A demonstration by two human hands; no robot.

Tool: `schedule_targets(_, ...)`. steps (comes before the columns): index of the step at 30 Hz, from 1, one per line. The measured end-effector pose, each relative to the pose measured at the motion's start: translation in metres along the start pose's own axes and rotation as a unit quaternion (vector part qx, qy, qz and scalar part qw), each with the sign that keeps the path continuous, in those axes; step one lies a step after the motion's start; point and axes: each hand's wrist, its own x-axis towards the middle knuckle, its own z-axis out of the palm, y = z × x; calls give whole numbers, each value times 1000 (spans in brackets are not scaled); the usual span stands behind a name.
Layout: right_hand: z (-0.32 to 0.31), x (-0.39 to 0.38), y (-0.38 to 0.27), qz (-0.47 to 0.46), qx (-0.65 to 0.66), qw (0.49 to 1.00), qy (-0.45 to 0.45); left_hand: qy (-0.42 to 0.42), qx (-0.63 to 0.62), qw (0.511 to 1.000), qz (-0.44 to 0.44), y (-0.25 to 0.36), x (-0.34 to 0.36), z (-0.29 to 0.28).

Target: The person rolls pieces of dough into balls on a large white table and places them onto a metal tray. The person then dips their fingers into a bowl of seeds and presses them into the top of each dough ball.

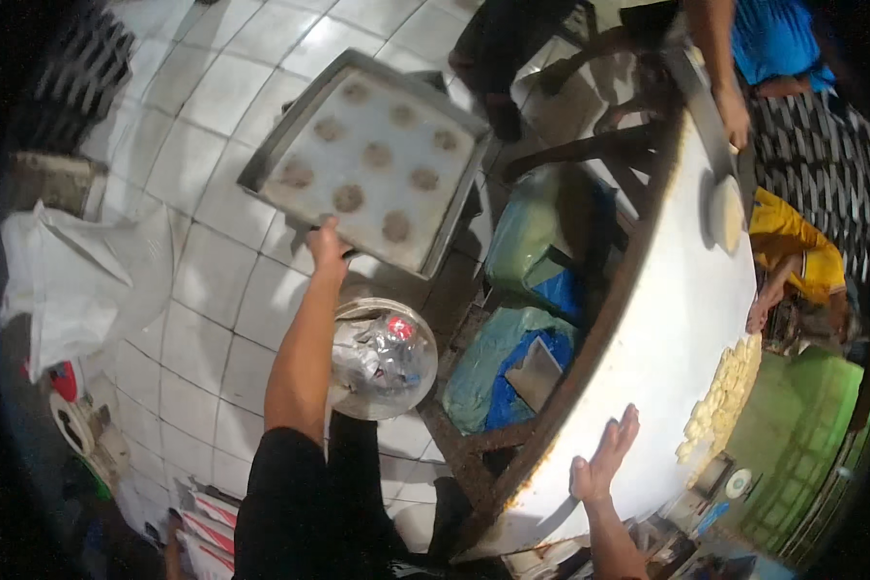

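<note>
My left hand [327, 247] reaches forward and grips the near edge of a large metal baking tray [290, 159], which carries several round brownish pieces in rows. The tray hangs tilted above the white tiled floor. My right hand [603, 461] rests flat on the near rim of a white table [662, 319], fingers apart and holding nothing. A clear round plastic container [384, 360] with crumpled wrappers inside sits just below my left forearm.
Several pale dough pieces [722, 394] lie along the table's right edge and a round dough disc [727, 215] sits farther up. Another person's hand [735, 118] touches the table's far end. Green and blue bags [524, 242] lie under the table. A white plastic bag [68, 280] is at left.
</note>
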Motion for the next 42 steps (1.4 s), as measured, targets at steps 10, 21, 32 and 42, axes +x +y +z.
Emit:
schedule_targets(10, -39, -9, 10, 79, 14, 997, -23, -91, 74, 981, 155, 256, -247, -203)
schedule_targets(21, -19, -3, 40, 112, 396, 912, 11, -114, -40, 984, 131, 215, -580, -223)
schedule_targets(32, -139, -119, 140, 131, 586, 799, -8, -167, -76, 983, -29, -71, -669, -68)
schedule_targets(42, -100, -156, 226, 174, 497, 850, 34, -217, 296, 928, -61, -118, -675, -44)
